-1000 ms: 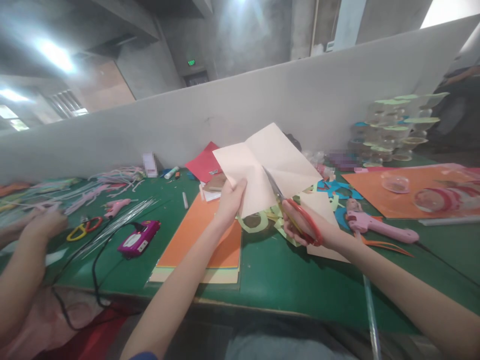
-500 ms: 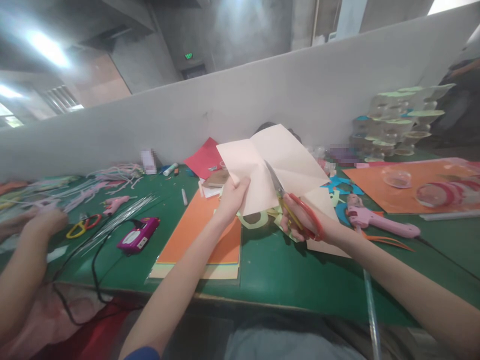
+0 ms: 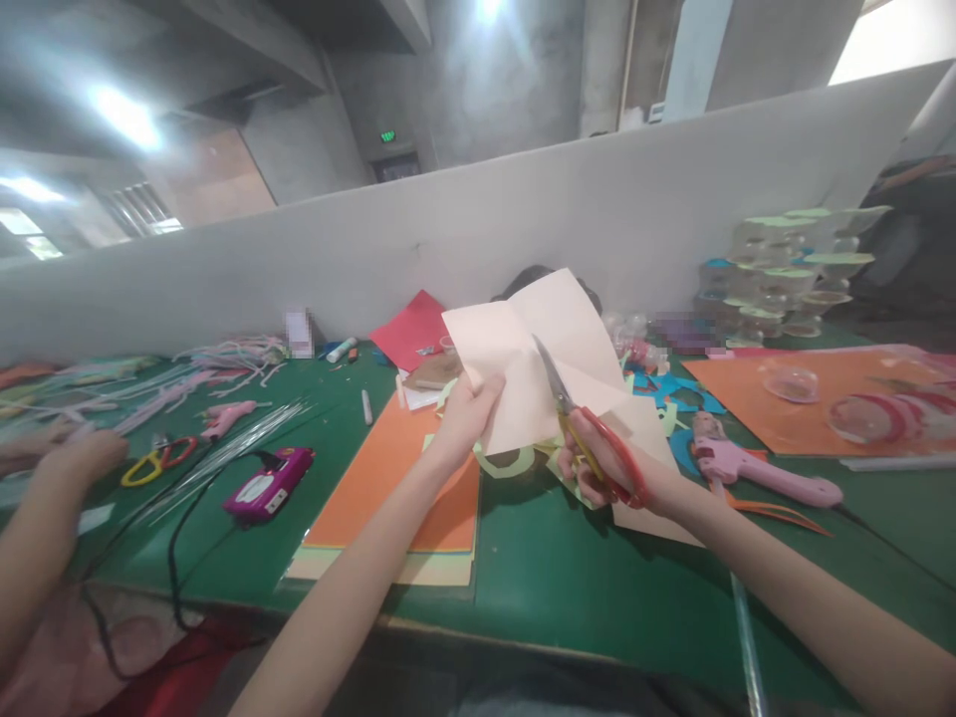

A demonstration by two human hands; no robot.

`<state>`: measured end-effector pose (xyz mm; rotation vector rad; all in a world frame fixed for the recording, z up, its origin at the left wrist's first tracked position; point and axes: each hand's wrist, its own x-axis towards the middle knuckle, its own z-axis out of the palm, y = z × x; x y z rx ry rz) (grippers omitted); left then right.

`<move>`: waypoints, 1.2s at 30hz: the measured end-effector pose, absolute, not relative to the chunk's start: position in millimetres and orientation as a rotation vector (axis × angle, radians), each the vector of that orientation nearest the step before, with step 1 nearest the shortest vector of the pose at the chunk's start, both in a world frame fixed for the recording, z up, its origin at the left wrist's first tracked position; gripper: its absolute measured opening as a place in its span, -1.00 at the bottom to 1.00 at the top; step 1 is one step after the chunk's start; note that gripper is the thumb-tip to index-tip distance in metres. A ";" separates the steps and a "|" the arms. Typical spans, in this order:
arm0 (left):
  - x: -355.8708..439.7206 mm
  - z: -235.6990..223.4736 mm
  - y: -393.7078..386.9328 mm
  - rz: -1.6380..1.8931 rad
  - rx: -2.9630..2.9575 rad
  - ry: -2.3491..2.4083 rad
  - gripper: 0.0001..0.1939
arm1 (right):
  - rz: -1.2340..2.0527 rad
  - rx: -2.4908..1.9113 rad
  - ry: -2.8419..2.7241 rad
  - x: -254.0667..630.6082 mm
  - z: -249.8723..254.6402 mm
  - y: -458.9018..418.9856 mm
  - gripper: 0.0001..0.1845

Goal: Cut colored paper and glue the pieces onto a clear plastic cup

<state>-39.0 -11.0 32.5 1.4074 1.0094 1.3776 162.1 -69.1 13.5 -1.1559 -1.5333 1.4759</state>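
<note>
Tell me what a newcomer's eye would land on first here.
Probably the pale sheet, held up mid-view by the left hand, with the red-handled scissors in the right hand against it. Then the magenta box at left on the green table, and the pink glue gun at right.

My left hand (image 3: 476, 408) raised ahead, thumb on top, fingers closed in a pinch; left forearm slants up from bottom. My right hand (image 3: 597, 460) curled, fingers bent below, at similar height; right forearm reaches in from lower right, wrist roughly straight.
</note>
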 end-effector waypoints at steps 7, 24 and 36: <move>-40.3 28.5 -8.2 1.385 1.424 0.999 -0.50 | 1.508 -1.127 -1.499 158.4 2.0 -64.6 -0.23; -36.7 30.2 -13.4 1.337 1.497 1.034 -0.53 | 1.475 -1.152 -1.540 155.9 14.6 -70.6 -0.21; -37.0 32.3 -14.4 1.281 1.541 1.079 -0.58 | 1.555 -1.156 -1.426 155.9 -0.6 -57.9 -0.25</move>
